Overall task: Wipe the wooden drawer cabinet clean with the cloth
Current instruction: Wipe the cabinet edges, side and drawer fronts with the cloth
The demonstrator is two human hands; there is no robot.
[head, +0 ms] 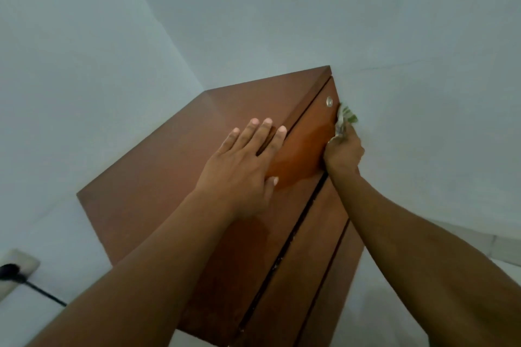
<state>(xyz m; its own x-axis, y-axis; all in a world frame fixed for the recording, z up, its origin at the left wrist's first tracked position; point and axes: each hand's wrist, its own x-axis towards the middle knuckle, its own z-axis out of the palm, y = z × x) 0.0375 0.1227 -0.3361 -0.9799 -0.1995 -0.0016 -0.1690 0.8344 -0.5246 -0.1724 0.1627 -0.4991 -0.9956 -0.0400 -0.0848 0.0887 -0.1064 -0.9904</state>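
Note:
A reddish-brown wooden drawer cabinet stands in a room corner, seen from above. My left hand lies flat on its top near the front edge, fingers spread, holding nothing. My right hand is at the right edge of the top drawer front, gripping a crumpled white and green cloth pressed against that edge. A wet, darker patch shows on the top drawer front. A round metal lock sits near the drawer's far corner. Two more drawer fronts run below, split by dark gaps.
Pale walls close in behind and to the left of the cabinet. A wall socket with a black plug and cable is at the lower left. A light floor lies to the right of the cabinet.

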